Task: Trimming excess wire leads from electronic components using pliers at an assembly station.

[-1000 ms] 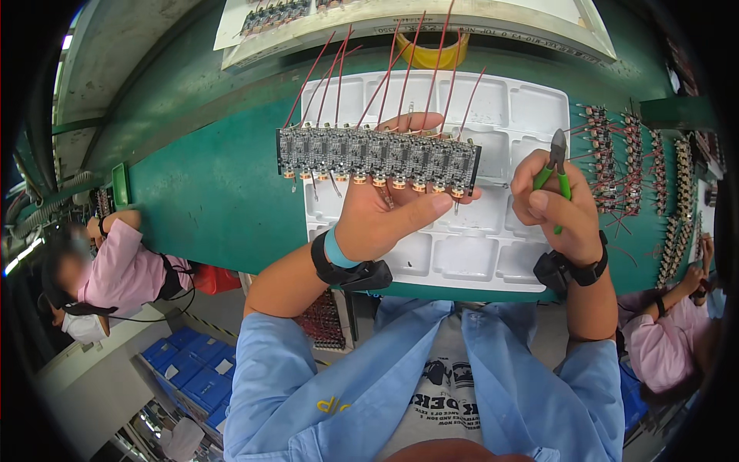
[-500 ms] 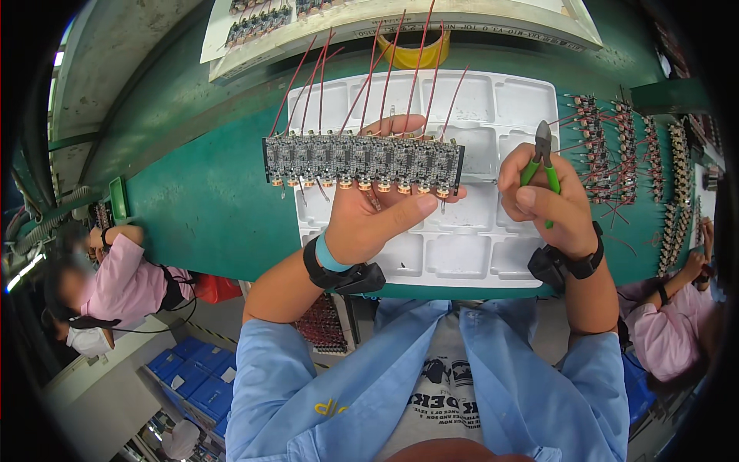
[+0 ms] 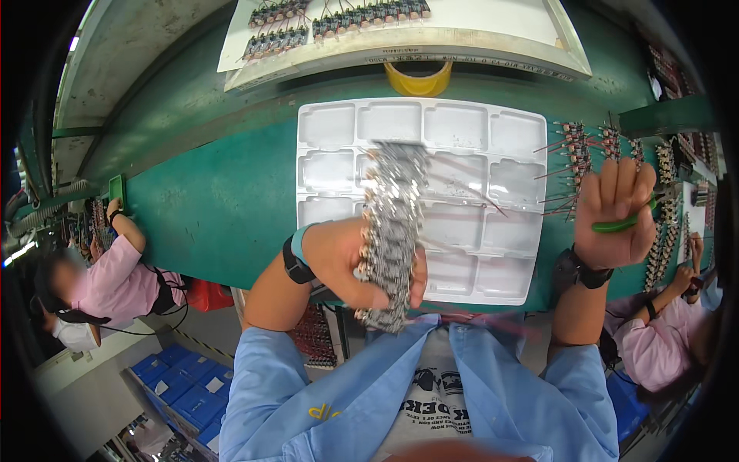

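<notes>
My left hand (image 3: 339,258) grips a long strip of small circuit boards (image 3: 396,227), which stands lengthwise over the white compartmented tray (image 3: 512,296). The strip is smeared by motion, and its thin red wires trail to the right. Off the tray's right side, my right hand (image 3: 616,219) is raised with the fingers curled round green-handled cutters (image 3: 616,225). The jaws of the cutters are mostly hidden or blurred. Just left of that hand lie wired circuit board strips (image 3: 573,165) on the green table.
Behind the tray stand a roll of yellow tape (image 3: 418,81) and a pale frame (image 3: 400,55) bearing more board strips (image 3: 369,19). More strips (image 3: 663,223) line the right. People in pink sit at left (image 3: 115,262) and right (image 3: 654,331). Blue bins (image 3: 181,381) are at lower left.
The strip in my left hand has turned from lying crosswise to lengthwise, its wires swinging to the right. My right hand has moved right, away from the tray, with the cutters tilted flat.
</notes>
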Demonstrator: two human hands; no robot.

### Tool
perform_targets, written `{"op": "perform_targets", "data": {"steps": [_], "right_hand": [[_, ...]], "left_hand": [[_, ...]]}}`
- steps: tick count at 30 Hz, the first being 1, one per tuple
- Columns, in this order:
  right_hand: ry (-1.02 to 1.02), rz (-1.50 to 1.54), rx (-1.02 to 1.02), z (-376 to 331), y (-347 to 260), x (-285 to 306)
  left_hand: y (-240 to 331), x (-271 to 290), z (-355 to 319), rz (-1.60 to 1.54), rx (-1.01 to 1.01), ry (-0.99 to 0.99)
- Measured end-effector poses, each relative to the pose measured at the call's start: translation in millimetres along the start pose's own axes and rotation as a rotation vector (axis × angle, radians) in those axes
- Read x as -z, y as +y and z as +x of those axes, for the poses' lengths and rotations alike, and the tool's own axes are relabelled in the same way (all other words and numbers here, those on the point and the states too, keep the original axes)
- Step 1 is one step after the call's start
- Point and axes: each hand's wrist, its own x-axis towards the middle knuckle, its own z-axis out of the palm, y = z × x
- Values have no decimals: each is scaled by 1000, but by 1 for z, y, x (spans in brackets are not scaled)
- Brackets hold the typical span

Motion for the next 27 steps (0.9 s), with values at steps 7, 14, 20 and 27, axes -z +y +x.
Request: {"op": "perform_targets", "data": {"steps": [7, 14, 20, 27], "right_hand": [[-222, -455, -606, -8, 31, -26], [-252, -356, -876, -18, 38, -33], [-17, 150, -906, -21, 42, -18], [74, 24, -763, -32, 53, -32]], "left_hand": [[-15, 7, 17, 158, 71, -406], [-19, 10, 11, 141, 120, -280], [-24, 41, -6, -658, 158, 295], [-31, -10, 36, -92, -261, 443]]}}
